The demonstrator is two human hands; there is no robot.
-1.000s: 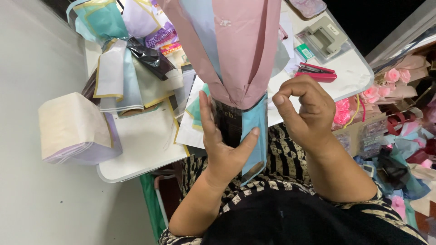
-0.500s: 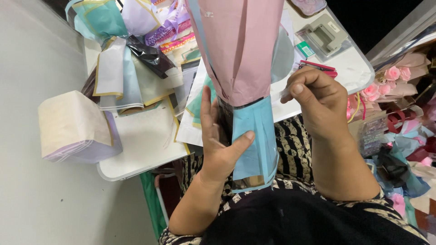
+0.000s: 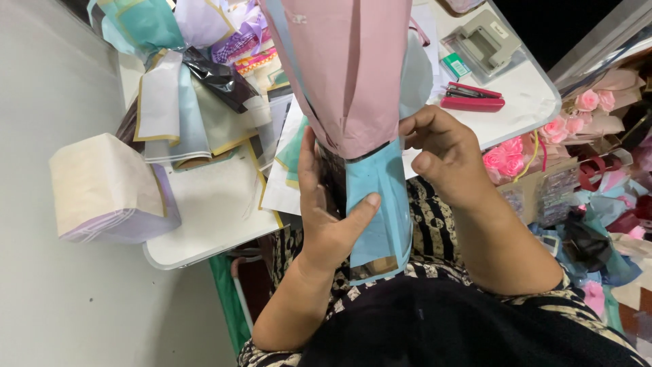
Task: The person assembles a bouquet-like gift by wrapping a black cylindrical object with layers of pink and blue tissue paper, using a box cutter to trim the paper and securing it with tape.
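Note:
I hold a cone-shaped bouquet wrap upright in front of me: pink paper [image 3: 350,68] over a light blue sheet [image 3: 380,204] that reaches down to my lap. My left hand [image 3: 326,217] grips the narrow stem part from the left, thumb pressed across the blue sheet. My right hand [image 3: 445,153] touches the wrap's right side at the lower edge of the pink paper, fingers curled against it. What is inside the wrap is hidden.
A white table [image 3: 210,224] carries stacked wrapping sheets [image 3: 173,102], a folded paper block [image 3: 109,190], a red stapler [image 3: 472,102] and a grey device [image 3: 485,44]. Pink artificial roses [image 3: 516,156] and scraps fill boxes at the right. Grey floor lies left.
The wrap has risen toward the camera and my right hand has moved left from beside it onto its right edge. My left hand keeps its grip on the stem.

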